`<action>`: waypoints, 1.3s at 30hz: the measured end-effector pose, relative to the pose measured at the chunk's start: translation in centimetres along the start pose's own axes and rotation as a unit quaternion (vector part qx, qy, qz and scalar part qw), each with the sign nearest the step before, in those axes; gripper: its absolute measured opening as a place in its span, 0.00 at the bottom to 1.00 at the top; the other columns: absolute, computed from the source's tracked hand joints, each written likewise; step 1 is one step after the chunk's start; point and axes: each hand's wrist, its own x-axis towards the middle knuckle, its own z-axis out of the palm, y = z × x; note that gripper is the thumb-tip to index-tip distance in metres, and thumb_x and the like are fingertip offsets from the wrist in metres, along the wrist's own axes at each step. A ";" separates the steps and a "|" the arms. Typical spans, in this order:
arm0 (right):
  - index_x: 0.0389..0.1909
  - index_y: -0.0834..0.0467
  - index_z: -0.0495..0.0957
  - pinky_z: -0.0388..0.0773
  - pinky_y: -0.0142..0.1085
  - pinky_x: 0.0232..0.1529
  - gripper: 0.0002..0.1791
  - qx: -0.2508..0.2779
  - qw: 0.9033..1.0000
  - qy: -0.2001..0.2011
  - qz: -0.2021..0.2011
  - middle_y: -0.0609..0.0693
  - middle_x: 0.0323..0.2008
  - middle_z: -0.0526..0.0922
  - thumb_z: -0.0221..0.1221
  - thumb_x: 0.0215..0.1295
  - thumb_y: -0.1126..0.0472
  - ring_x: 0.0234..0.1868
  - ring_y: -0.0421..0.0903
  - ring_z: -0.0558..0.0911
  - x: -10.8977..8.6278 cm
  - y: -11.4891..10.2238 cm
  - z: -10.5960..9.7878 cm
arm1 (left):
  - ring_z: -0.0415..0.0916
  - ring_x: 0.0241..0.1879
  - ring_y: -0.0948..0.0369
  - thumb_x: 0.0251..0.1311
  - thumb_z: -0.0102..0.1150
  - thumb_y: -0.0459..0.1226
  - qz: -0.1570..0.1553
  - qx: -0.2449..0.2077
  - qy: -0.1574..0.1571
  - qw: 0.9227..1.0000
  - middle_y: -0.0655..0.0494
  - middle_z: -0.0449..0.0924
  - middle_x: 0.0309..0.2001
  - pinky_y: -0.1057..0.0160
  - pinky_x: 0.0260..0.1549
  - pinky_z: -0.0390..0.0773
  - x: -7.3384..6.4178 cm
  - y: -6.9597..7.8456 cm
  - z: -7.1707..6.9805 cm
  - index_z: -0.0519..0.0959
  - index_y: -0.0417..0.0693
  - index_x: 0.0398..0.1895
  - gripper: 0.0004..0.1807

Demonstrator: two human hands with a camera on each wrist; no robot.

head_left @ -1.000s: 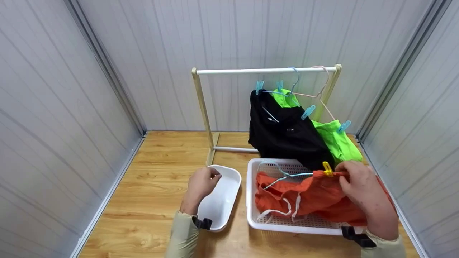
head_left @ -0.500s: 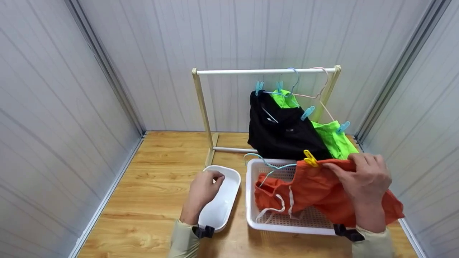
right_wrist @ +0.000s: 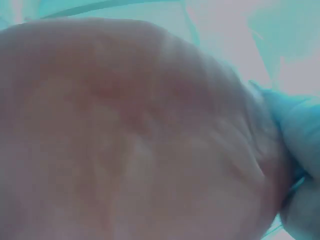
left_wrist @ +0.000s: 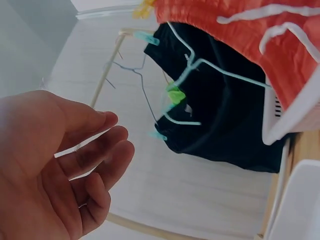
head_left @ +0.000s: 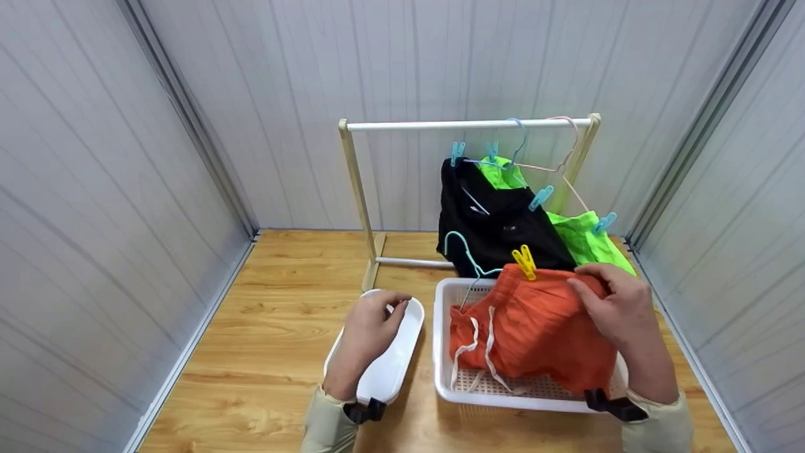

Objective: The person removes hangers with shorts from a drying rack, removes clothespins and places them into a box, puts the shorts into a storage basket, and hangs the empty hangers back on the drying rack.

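My right hand (head_left: 619,305) pinches the waistband of orange shorts (head_left: 541,327) at its right end, holding that side raised over the white basket (head_left: 443,393). A yellow clothespin (head_left: 524,263) is clipped on the waistband. From the waist opening sticks a light-blue hanger (head_left: 466,248), its hook pointing up. White drawstrings (head_left: 490,343) dangle in front. My left hand (head_left: 368,330) hovers over a white tub (head_left: 393,371); the left wrist view shows its fingers (left_wrist: 117,132) loosely curled around nothing. In the right wrist view the hand itself covers most of the picture.
Behind the basket stands a clothes rack (head_left: 427,126) with wooden legs. Black shorts (head_left: 497,220) and bright green shorts (head_left: 582,236) hang from it on hangers with blue clothespins (head_left: 541,198). Panel walls (head_left: 302,82) enclose the wooden surface (head_left: 277,327).
The right hand has lifted the orange shorts' waistband and brought it left. The yellow clothespin and hanger moved up and left with it. The left hand has shifted slightly right.
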 end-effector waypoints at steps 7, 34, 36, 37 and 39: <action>0.45 0.63 0.80 0.67 0.21 0.33 0.15 0.014 0.994 -0.074 0.079 0.51 0.36 0.85 0.64 0.57 0.75 0.31 0.40 0.75 0.3 -1.5 -1.3 | 0.71 0.21 0.70 0.60 0.63 0.34 0.048 0.000 0.030 0.998 0.63 0.82 0.31 0.71 0.22 0.72 1.0 1.2 0.3 0.86 0.49 0.37 0.05; 0.35 0.70 0.83 0.75 0.26 0.43 0.16 0.188 0.975 -0.044 -0.113 0.62 0.32 0.84 0.59 0.48 0.88 0.32 0.53 0.82 6.6 -5.9 1.6 | 0.80 0.34 0.65 0.59 0.67 0.39 0.109 -0.118 -0.010 0.987 0.56 0.82 0.47 0.62 0.28 0.78 4.9 5.8 0.9 0.81 0.44 0.52 0.18; 0.35 0.70 0.83 0.75 0.25 0.43 0.17 0.186 0.975 -0.048 -0.114 0.62 0.33 0.84 0.59 0.47 0.89 0.32 0.52 0.81 6.7 -6.1 2.0 | 0.80 0.33 0.66 0.59 0.68 0.39 0.106 -0.124 -0.013 0.987 0.56 0.82 0.47 0.62 0.27 0.79 4.9 5.6 0.9 0.82 0.44 0.50 0.17; 0.35 0.70 0.83 0.75 0.25 0.42 0.17 0.184 0.975 -0.048 -0.116 0.61 0.33 0.84 0.59 0.47 0.89 0.32 0.52 0.81 6.8 -6.2 2.2 | 0.80 0.33 0.67 0.58 0.68 0.39 0.103 -0.126 -0.014 0.987 0.56 0.83 0.47 0.62 0.27 0.79 4.9 5.5 0.9 0.82 0.45 0.50 0.17; 0.35 0.70 0.83 0.75 0.25 0.42 0.18 0.183 0.975 -0.048 -0.120 0.61 0.32 0.84 0.59 0.47 0.89 0.31 0.51 0.81 6.9 -6.3 2.5 | 0.80 0.33 0.67 0.57 0.69 0.38 0.095 -0.132 -0.013 0.987 0.57 0.83 0.46 0.64 0.27 0.78 5.0 5.2 0.8 0.83 0.45 0.49 0.16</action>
